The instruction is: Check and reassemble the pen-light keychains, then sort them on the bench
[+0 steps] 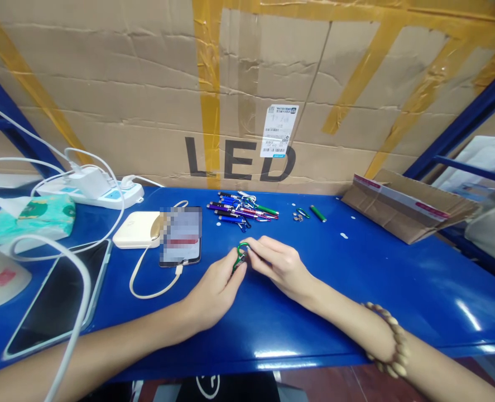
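Note:
Above the front half of the blue table, my left hand point(217, 287) and my right hand point(283, 265) meet around a small green carabiner clip point(243, 245). My left thumb and fingers pinch its lower part. The fingertips of my right hand close on its upper right side. What lies between the fingertips is partly hidden. Beyond my hands is a pile of thin coloured tubes with clips point(239, 211). To its right lie another green carabiner point(303, 213), some small metal rings point(298, 218) and a single green tube point(318, 213).
At left are a charging phone point(182, 234), a cream power bank point(136, 229), a dark phone point(63, 296), a power strip point(128, 194), a tissue pack point(50, 215) and loose white cables. An open cardboard box point(402, 206) sits at right. A large carton point(155, 100) walls off the back.

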A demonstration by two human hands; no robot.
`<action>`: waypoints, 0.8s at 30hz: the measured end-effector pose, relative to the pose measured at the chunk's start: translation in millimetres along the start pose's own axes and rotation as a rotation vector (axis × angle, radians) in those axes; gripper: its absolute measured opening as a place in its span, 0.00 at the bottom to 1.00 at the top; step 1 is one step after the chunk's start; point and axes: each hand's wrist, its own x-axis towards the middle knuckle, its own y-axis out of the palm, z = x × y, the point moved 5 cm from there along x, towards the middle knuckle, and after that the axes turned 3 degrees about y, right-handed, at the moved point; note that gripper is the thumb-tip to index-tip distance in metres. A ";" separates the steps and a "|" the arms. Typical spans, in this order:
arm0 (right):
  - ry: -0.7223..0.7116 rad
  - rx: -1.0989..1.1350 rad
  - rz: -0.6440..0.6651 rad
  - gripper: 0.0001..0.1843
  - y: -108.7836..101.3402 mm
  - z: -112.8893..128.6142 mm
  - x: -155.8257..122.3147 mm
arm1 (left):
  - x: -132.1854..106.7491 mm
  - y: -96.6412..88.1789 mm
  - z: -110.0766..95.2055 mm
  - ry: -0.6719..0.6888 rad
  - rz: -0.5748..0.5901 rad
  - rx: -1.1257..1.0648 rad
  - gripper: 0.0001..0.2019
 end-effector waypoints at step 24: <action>0.977 -0.697 0.208 0.20 -74.1 -127.6 -18.8 | 4.9 -16.4 23.7 -0.131 -0.242 -0.112 0.14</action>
